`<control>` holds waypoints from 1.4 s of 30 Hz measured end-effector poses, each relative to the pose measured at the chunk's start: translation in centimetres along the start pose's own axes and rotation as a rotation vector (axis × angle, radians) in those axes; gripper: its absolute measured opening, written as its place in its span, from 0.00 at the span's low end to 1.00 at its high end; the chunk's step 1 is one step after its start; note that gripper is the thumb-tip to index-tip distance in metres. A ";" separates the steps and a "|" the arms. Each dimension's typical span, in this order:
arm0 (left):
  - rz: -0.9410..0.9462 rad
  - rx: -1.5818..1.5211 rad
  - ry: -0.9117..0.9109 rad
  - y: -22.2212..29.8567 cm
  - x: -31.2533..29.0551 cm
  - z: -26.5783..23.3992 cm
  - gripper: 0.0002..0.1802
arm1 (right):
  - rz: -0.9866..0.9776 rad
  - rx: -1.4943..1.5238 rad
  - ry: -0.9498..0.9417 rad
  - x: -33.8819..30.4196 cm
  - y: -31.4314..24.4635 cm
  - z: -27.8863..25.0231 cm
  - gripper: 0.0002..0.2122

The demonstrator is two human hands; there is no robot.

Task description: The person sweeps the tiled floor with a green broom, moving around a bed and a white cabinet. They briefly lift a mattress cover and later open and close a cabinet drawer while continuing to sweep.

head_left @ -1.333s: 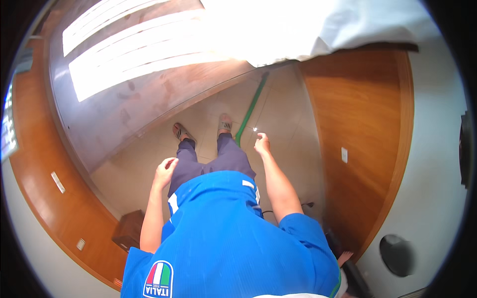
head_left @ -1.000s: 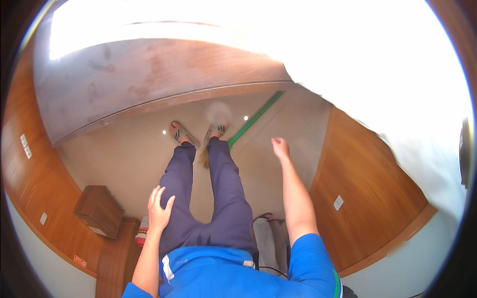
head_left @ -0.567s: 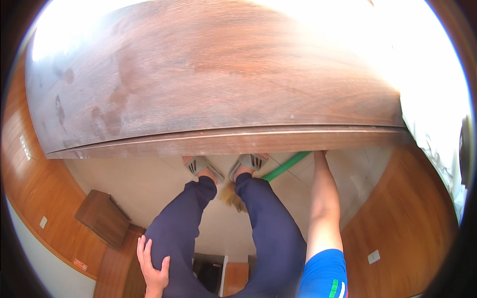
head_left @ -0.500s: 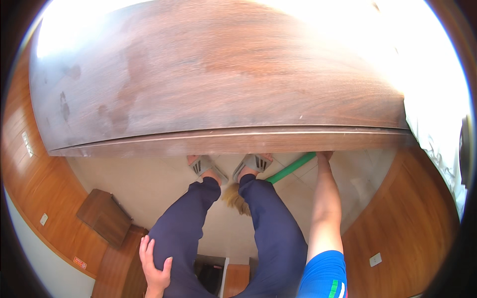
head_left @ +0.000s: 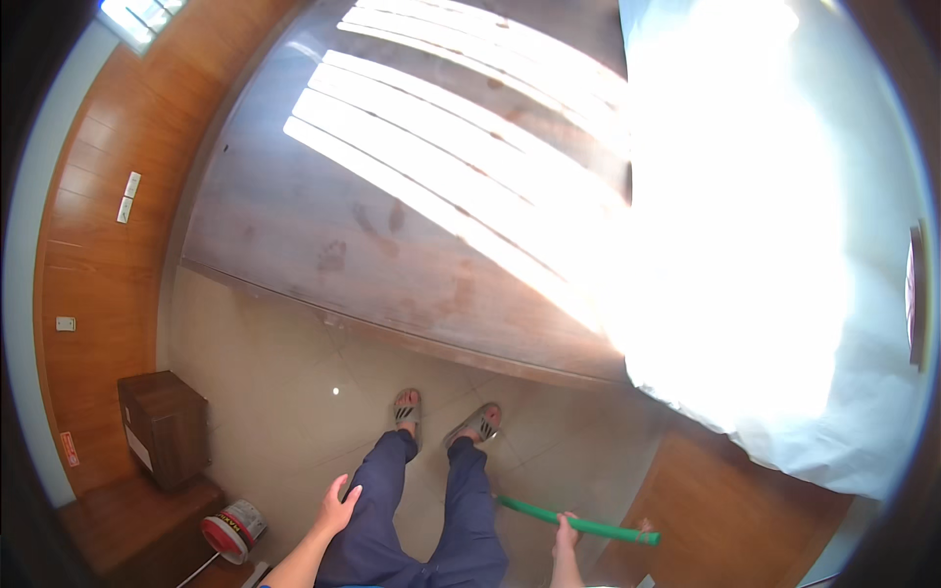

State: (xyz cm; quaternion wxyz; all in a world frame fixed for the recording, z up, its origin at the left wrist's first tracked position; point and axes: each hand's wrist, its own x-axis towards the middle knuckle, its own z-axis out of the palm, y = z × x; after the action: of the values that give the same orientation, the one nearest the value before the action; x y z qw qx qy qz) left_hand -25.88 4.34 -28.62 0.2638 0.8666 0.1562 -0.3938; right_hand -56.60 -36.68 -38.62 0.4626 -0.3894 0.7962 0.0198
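My right hand is closed around the green handle of a broom, held low beside my right leg. One end of the handle points out to the right; the other goes behind my lower leg. The bristles are hidden now, though straw-coloured ones show in the earlier picture. My left hand is beside my left thigh, empty, with thumb and fingers apart. Both feet, in grey sandals, stand on the tiled floor.
A wide dark wooden platform with bright sun stripes lies ahead. White sheeting hangs at the right. To the left are a brown wooden box, a wooden ledge and a red-and-white bucket. Wood panelling lines the wall.
My view has risen and turned, showing more of the platform. My right hand has come back from the platform's edge with the broom handle. My left hand has moved off my thigh.
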 end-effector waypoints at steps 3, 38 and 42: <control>-0.049 -0.105 0.077 -1.3 -2.4 -3.8 0.35 | -0.162 -0.155 -0.109 -2.9 0.1 -0.7 0.19; -0.302 -0.759 0.226 -29.9 15.5 -45.8 0.26 | -0.451 -0.850 -1.632 -75.7 -25.3 52.8 0.34; -0.341 -0.893 0.178 -32.8 16.0 -47.3 0.23 | -0.520 -0.955 -1.440 -75.0 -24.1 59.6 0.28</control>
State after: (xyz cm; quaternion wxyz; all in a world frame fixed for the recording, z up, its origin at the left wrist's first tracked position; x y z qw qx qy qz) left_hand -2.95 59.43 -25.73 0.5269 0.6612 0.4718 -0.2502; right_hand 21.93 15.09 -8.36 0.6281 -0.6011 0.1077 0.4824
